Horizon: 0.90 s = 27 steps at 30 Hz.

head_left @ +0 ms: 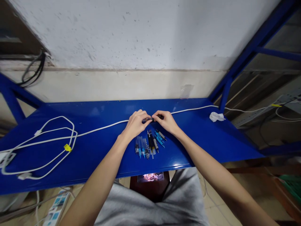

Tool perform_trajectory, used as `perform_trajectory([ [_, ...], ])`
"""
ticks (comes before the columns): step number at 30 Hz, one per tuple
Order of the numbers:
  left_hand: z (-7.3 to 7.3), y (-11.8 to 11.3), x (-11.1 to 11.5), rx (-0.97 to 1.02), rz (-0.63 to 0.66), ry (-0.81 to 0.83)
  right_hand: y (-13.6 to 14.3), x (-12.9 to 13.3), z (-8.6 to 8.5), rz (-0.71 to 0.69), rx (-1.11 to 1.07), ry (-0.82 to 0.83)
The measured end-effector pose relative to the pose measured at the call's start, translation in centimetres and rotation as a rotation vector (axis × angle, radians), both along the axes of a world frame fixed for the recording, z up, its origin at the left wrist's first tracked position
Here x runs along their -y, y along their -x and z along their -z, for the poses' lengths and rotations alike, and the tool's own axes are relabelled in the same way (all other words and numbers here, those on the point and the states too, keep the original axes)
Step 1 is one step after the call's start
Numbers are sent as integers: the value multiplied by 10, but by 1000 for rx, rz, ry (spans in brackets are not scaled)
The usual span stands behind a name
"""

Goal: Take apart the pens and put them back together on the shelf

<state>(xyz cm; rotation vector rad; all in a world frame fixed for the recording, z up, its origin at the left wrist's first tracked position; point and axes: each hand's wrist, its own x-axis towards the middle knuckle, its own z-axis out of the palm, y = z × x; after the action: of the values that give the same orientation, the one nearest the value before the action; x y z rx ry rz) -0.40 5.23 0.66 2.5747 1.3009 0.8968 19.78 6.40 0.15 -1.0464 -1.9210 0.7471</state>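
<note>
Both my hands meet above the middle of a blue shelf. My left hand (pixel 137 122) is closed, its fingers pinching the left end of a dark pen (pixel 147 119). From the other side, my right hand (pixel 165 121) grips the pen's right part between thumb and fingers. Just below the hands lie several clear and blue pen parts (pixel 141 147), with thin dark refills (pixel 150 141) beside them. Grey and blue pen pieces (pixel 160 138) rest to the right of the refills.
A white cable (pixel 101 128) crosses the blue shelf (pixel 199 138) behind my hands and lies looped at the left. Crumpled white tissue (pixel 216 116) sits at the right. A pale wall (pixel 131 84) stands behind; blue frame bars rise at both sides.
</note>
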Motion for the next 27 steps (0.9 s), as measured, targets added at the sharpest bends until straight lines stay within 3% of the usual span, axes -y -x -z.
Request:
perform_trajectory([
  [11,-4,8,0,-88,23,118,0,1,1,-92,223,-163],
  [21,-3,9,0,-92,18,143,-2,-4,9,-111,304,-200],
  [24,-11,10,8,12,-23,97,0,0,7,-86,277,-196],
  [27,-20,15,30,257,-203,35,2,3,4,-20,203,-190],
])
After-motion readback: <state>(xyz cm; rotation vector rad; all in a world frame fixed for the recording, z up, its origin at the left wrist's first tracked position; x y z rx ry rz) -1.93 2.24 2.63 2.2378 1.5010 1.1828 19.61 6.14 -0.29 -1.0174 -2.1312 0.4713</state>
